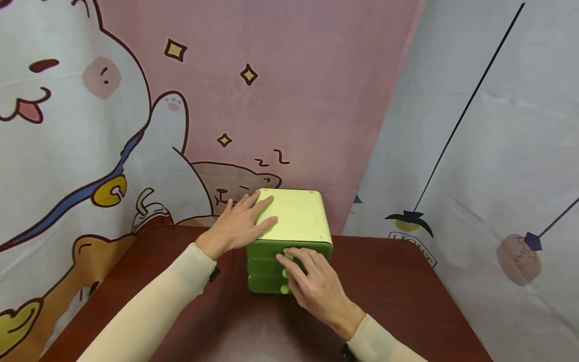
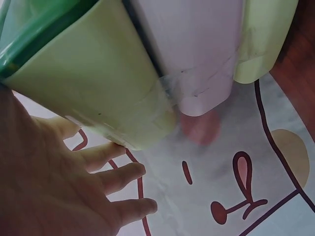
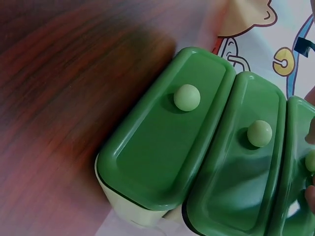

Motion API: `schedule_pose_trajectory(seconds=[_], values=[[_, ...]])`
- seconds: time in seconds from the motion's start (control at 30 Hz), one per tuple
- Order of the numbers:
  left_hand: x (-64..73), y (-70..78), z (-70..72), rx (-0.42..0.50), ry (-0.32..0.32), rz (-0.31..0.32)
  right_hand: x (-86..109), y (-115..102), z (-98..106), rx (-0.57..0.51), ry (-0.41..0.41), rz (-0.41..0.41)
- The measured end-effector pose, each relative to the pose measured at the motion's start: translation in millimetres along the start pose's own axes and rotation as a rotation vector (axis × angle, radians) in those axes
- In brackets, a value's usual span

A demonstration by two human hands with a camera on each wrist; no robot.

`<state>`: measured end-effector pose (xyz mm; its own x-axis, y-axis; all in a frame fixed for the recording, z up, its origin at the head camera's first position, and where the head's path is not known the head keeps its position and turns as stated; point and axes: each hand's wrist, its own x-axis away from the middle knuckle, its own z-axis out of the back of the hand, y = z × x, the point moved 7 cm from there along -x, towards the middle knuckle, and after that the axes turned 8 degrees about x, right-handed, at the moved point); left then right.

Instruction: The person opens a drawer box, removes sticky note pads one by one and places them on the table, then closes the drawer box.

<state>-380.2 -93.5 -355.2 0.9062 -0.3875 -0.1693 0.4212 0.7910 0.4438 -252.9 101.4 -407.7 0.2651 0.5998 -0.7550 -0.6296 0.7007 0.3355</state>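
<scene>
A small drawer cabinet (image 1: 294,213) with a pale yellow-green top stands on the table, its green drawer fronts facing me. My left hand (image 1: 237,221) lies with spread fingers along the left edge of its top. In the left wrist view the fingers of the left hand (image 2: 64,172) reach out straight beside the pale side wall. My right hand (image 1: 316,284) is at the front, thumb and finger on either side of the top drawer's round knob (image 3: 310,161). Below it, the middle drawer knob (image 3: 259,133) and the bottom drawer knob (image 3: 187,98) stick out untouched. All drawers look closed.
A dark red-brown wooden table (image 1: 380,296) carries the cabinet. Behind it hangs a pink and white curtain (image 1: 316,100) printed with cartoon animals. The cabinet's side shows a pinkish middle section (image 2: 197,54) between pale green ones.
</scene>
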Motion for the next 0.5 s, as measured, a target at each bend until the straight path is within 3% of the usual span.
schedule_pose_trajectory(seconds=[0.5], values=[[2.6, 4.3, 0.0, -0.036, -0.022, -0.006, -2.6, 2.0, 5.3, -0.004, 0.115, 0.050]])
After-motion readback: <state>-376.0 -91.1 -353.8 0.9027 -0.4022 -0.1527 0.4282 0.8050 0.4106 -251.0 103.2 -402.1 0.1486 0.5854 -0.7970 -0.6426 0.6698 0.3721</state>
